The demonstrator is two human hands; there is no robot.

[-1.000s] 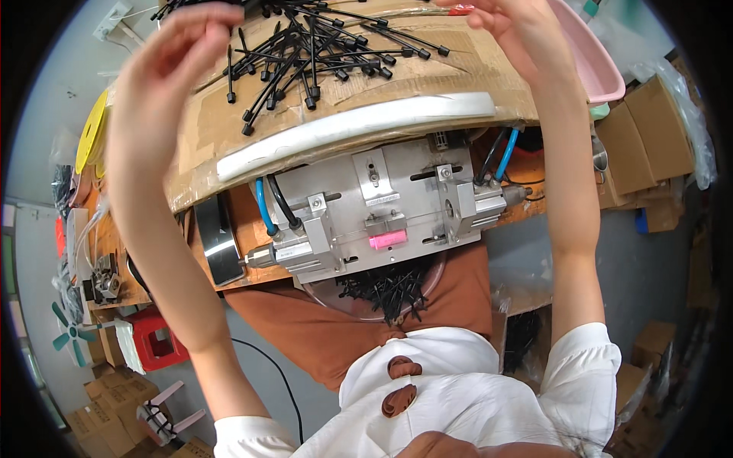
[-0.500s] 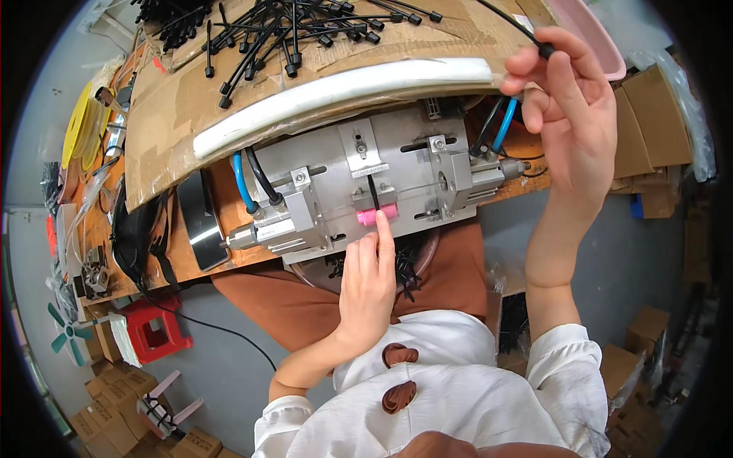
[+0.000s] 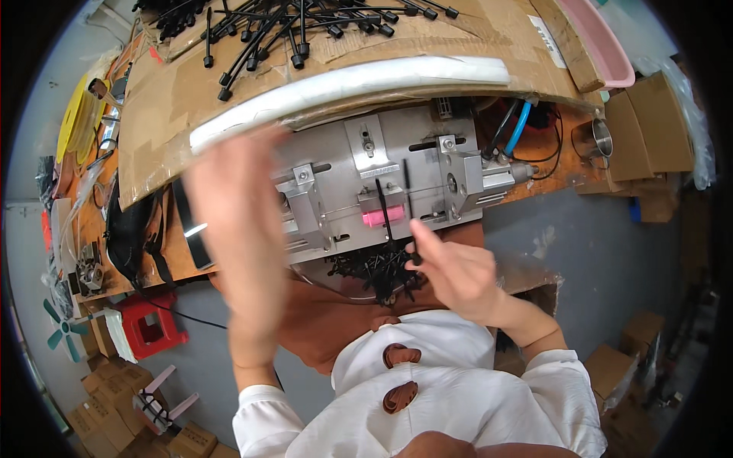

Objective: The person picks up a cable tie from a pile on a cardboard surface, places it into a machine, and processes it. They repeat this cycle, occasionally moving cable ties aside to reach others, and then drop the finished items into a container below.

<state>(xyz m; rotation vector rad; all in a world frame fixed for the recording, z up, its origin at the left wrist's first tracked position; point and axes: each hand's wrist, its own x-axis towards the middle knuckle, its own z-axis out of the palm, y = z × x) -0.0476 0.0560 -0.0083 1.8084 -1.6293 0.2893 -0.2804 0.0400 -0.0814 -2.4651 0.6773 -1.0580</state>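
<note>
My right hand (image 3: 460, 278) pinches a thin black rod (image 3: 408, 191) by its thicker end, just in front of the metal fixture (image 3: 343, 153). The rod stands nearly upright in view, right of a second black rod (image 3: 384, 204) that lies in the fixture's centre holder. That second rod crosses a pink block (image 3: 374, 217) at the plate's front edge. My left hand (image 3: 240, 214) is raised over the fixture's left side, near the white padded strip (image 3: 343, 93). Motion smears its fingers, and it hides part of the left cylinder and the phone (image 3: 191, 229).
Many black capped rods (image 3: 298, 38) lie on the cardboard (image 3: 168, 114) behind the fixture. Several black pieces (image 3: 378, 271) sit in a container below its front edge. A metal cup (image 3: 592, 139) stands at right, by a pink bin (image 3: 599, 42). A red stool (image 3: 153, 328) stands lower left.
My left hand has left the pink block and moved left and upward. My right hand has come down from the upper right to the fixture's front, with a black rod in its fingers.
</note>
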